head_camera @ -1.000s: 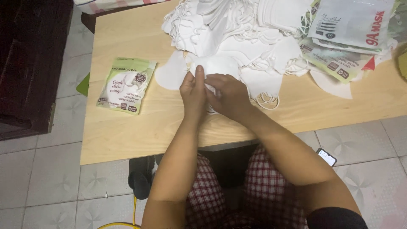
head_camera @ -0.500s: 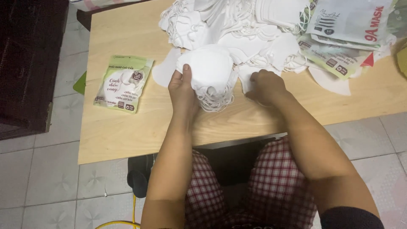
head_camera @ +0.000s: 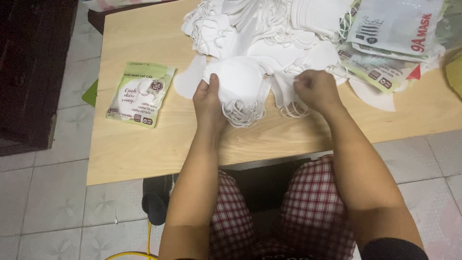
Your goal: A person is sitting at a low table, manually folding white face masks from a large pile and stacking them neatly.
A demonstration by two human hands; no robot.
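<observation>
Hands sit mid-frame on the worktop (head_camera: 144, 144): left hand (head_camera: 209, 103) grips a small stack of white masks (head_camera: 238, 79), ear loops dangling toward the lower edge; right hand (head_camera: 315, 89), just right of it, pinches a loose mask (head_camera: 284, 89) at the heap's (head_camera: 260, 24) near side.

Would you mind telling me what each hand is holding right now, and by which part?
The left hand holds a small stack of white masks by its left edge. The right hand pinches another white mask at its top edge.
</observation>
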